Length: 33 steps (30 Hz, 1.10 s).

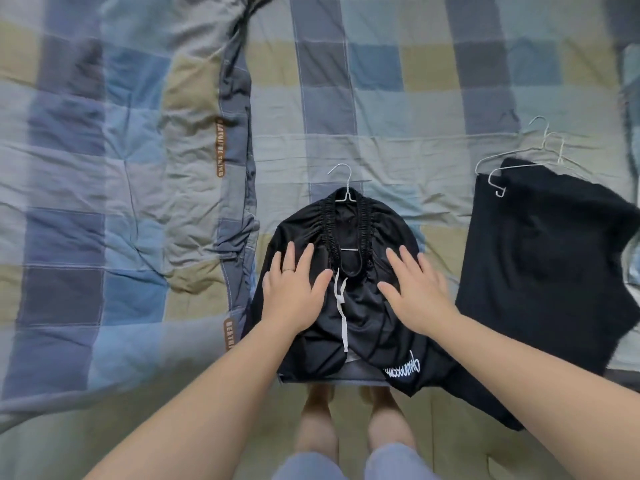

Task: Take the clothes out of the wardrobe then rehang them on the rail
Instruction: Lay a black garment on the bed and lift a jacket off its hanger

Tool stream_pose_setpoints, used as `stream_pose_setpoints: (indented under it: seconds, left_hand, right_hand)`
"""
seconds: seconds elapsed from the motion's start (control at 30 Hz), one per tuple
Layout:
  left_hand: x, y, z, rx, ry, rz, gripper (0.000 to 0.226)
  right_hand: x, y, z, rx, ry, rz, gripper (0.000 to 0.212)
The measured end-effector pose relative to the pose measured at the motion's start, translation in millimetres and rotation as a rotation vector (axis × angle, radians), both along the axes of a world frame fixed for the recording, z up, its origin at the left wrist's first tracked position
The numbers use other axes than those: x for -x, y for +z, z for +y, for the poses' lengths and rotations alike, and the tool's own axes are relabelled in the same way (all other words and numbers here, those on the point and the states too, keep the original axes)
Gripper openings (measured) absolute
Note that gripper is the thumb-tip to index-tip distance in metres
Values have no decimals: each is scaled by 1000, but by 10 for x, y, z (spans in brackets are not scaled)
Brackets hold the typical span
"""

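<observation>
Black shorts (pixel 349 327) with an elastic waistband and a white drawstring lie on the bed, threaded on a white wire hanger (pixel 343 183) whose hook points away from me. My left hand (pixel 294 289) rests flat on the left side of the shorts, fingers straight and spread. On the right side my right hand (pixel 412 289) lies flat in the same way. A second black garment (pixel 543 258) lies to the right with two white wire hangers (pixel 540 157) at its top edge.
A checked blue, grey and olive bedsheet (pixel 398 81) covers the bed. A bunched quilt (pixel 121 168) of the same pattern takes up the left half. The bed's near edge is at my legs (pixel 346 427), which stand on a pale floor.
</observation>
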<state>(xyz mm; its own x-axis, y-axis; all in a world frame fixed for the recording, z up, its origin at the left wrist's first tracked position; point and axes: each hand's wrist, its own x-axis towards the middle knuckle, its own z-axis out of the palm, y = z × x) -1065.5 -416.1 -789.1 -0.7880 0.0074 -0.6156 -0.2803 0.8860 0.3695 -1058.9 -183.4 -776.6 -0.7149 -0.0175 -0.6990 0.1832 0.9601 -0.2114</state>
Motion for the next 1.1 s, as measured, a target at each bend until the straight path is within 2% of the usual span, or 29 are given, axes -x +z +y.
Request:
stream_pose_setpoints:
  seconds: [0.2,0.43,0.73,1.1]
  left_hand:
    - [-357,962,-216,63,-37,119,68]
    - [-819,1633,-444,116,85,253,71]
    - [-1620,1986,-322,188,379,300,74]
    - [-2926,2172,363,258,870,349,72]
  right_hand:
    - [-179,1005,-384,59,-77,117,68]
    - [-436,1690,-629,48,112,261,70]
    - [-599,1943,-589,155,418,329,70]
    - [-1182,2039,-618,285,956,331,70]
